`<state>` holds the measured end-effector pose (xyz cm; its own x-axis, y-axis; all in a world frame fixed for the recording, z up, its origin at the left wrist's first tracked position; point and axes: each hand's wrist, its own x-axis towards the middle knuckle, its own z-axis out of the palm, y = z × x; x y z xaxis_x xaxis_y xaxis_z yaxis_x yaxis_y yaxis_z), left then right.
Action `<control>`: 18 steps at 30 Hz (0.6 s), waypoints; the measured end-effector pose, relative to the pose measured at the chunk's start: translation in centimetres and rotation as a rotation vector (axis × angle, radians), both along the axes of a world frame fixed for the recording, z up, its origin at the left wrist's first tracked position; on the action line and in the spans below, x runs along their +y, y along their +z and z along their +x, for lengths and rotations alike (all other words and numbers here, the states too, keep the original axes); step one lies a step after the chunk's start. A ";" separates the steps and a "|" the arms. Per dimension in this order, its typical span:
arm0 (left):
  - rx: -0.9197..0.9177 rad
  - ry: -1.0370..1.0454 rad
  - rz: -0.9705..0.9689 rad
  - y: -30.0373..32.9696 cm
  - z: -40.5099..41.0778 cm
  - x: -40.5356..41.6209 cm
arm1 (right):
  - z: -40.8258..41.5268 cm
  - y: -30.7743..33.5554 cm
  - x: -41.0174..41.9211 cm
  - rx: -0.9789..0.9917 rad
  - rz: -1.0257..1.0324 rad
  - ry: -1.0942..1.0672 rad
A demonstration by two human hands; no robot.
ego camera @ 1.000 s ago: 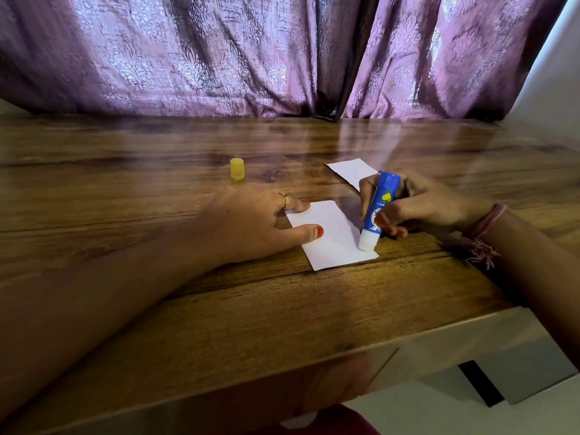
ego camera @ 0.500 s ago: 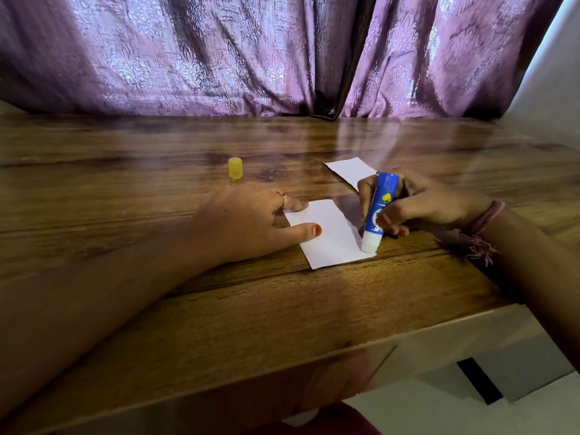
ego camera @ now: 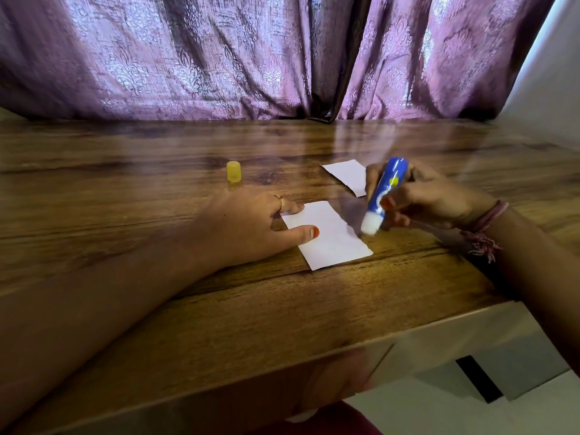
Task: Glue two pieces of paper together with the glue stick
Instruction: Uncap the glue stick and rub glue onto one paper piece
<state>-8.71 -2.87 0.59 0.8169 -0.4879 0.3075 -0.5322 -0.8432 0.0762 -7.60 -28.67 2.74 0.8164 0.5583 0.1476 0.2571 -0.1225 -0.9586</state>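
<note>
A small white paper [ego camera: 329, 237] lies on the wooden table [ego camera: 219, 309]. My left hand [ego camera: 248, 229] presses its left edge flat with thumb and a straight finger. My right hand [ego camera: 420, 199] grips a blue glue stick [ego camera: 384, 193], tilted, its white tip at the paper's right edge, just off the sheet. A second white paper [ego camera: 346, 175] lies farther back, partly hidden behind my right hand and the stick. The yellow cap [ego camera: 233, 171] stands upright behind my left hand.
A purple curtain [ego camera: 251, 58] hangs along the table's far edge. The table's near edge [ego camera: 408, 328] runs diagonally across the lower right, with pale floor below it. A white wall [ego camera: 552, 73] stands at the right.
The glue stick's tip has moved up along the paper's right edge, away from the near corner, and the stick tilts more. My left hand has stayed pressing the paper.
</note>
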 end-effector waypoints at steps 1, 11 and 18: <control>-0.012 0.004 0.000 0.0 -0.1 0.0 | -0.1 0.3 0.0 -0.021 0.051 -0.075; -0.158 0.110 -0.123 -1.4 -1.2 -0.1 | -4.9 -0.9 -0.4 0.048 0.118 -0.463; -0.121 -0.203 -0.237 0.5 -2.2 0.4 | -6.4 -1.0 -0.2 0.165 0.227 -0.602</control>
